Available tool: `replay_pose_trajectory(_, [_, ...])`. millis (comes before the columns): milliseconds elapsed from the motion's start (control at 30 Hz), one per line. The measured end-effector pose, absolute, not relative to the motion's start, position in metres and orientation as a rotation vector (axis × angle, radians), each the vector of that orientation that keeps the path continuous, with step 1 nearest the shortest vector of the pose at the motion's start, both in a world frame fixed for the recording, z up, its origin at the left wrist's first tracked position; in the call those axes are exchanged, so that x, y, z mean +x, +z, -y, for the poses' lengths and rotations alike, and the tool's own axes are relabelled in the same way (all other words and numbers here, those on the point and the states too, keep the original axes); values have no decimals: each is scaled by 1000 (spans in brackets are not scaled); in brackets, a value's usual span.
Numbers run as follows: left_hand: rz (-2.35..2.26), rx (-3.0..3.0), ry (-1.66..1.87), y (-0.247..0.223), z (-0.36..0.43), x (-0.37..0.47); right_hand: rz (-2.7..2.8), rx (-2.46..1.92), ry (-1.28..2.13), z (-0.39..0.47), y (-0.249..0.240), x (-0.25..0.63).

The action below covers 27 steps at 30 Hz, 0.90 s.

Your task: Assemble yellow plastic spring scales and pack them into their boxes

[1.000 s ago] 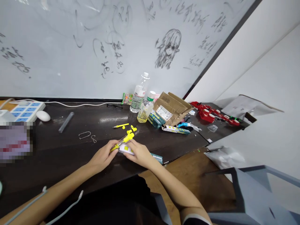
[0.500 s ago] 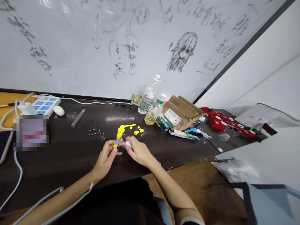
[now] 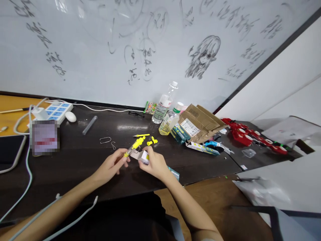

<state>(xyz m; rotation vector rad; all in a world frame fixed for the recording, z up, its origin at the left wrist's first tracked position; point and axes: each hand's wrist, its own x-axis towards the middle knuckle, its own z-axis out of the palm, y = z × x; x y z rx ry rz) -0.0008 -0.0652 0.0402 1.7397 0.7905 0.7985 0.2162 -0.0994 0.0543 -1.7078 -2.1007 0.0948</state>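
Observation:
My left hand (image 3: pixel 110 167) pinches the lower end of a small yellow-and-clear plastic tube assembly (image 3: pixel 137 143), which leans up to the right. Close beside it, my right hand (image 3: pixel 155 164) is closed around a small white box (image 3: pixel 144 156). The box's open flap points toward the tube assembly. Just beyond the hands lie a thin yellow rod (image 3: pixel 142 135) and a few small yellow plastic pieces (image 3: pixel 154 140). Two bent metal wires, a larger loop (image 3: pixel 105 140) and a smaller one (image 3: pixel 113 145), rest on the dark table left of them.
Behind are two bottles (image 3: pixel 162 108), a snack packet (image 3: pixel 150 107), glasses (image 3: pixel 136 114) and a torn cardboard box (image 3: pixel 199 124). A clear tube (image 3: pixel 89 125), mouse (image 3: pixel 70 116), power strip (image 3: pixel 59 112) and phone (image 3: pixel 11 150) lie left. A teal printed packet (image 3: pixel 174 173) sits by my right wrist.
The tube assembly has tilted from nearly upright toward the right. My right hand has turned, so more of the white box and its flap shows. The view has shifted slightly left.

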Motion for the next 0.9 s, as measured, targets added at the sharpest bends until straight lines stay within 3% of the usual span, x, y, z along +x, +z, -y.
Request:
replay_pose_trajectory(167, [-877,2255,639,51,58,-24,2298,-1598,-11,104,69,240])
replay_pose_trajectory(533, [-900,2806,441,82,60,-19,2682,-1371,-102,108,77,230])
replay_pose_trajectory(700, [-650,2980,380,97,60,-3,2627,-1336,-13,104,72,216])
replay_pose_trajectory(900, [-563,3093,701,91,67,20,2494,-1401,122,96,65,201])
